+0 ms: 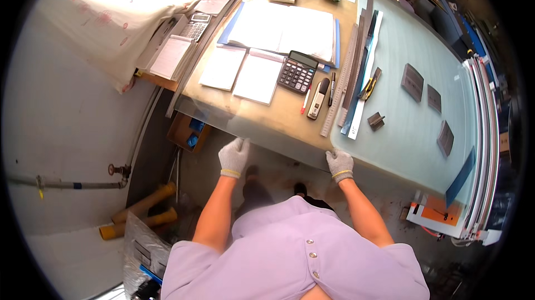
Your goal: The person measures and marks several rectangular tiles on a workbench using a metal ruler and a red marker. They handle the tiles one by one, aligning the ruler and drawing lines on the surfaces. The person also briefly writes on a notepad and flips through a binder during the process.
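Both my hands wear light knitted gloves with yellow cuff lines. My left hand [234,156] is closed at the near edge of the glass tabletop [267,143], fingers curled and thumb side toward the table. Farther right, my right hand [340,164] grips the same edge in a similar way; its fingertips are partly hidden. Between the hands runs a see-through front strip of the top. Beyond it lie a black calculator [298,71], a stapler [318,98], a red pen [306,100] and two white pads [259,76].
An open blue folder [336,43] lies farther back. Long rulers [341,77] and a yellow-black cutter [370,84] rest mid-table. Several dark grey blocks [413,82] sit on the right side. Metal rails [486,149] border the right. Yellow tubes [144,211] and a pipe valve [119,170] are left.
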A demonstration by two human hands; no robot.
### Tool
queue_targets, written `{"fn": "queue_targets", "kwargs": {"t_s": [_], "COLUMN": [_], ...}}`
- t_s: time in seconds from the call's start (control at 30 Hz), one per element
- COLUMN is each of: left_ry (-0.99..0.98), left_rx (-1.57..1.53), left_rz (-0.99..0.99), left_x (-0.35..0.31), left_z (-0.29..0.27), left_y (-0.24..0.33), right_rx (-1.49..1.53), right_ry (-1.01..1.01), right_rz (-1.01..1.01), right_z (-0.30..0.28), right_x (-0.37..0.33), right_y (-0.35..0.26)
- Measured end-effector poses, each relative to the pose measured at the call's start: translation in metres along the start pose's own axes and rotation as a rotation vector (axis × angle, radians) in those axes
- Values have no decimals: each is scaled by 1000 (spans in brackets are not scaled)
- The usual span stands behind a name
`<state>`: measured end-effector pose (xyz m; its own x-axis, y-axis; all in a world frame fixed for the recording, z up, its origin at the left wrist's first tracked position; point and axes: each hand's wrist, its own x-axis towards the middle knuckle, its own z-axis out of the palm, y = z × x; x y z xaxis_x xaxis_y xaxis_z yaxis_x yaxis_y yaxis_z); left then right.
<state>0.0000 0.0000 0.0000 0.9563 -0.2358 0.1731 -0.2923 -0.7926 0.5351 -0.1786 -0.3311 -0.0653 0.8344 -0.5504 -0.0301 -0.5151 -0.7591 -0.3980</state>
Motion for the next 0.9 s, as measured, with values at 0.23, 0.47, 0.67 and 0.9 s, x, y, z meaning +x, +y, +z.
{"fn": "queue_targets", "kwargs": {"t_s": [0.23,0.47,0.67,0.9], "left_ry": [463,433,451,-6], "left_rx": [181,-185,34,174], "left_rz": [140,-785,-425,412], "left_x": [132,197,217,210], "left_z": [-18,-25,-10,-14], "left_y": [-109,-239,-264,-172], "right_rx": [-188,-265,-327,-344], "right_ry": [424,544,590,577], "right_rz": [190,250,295,344], "right_z": [27,36,40,37], "right_x": [14,6,15,14], "right_y": [-22,-24,-40,-47]}}
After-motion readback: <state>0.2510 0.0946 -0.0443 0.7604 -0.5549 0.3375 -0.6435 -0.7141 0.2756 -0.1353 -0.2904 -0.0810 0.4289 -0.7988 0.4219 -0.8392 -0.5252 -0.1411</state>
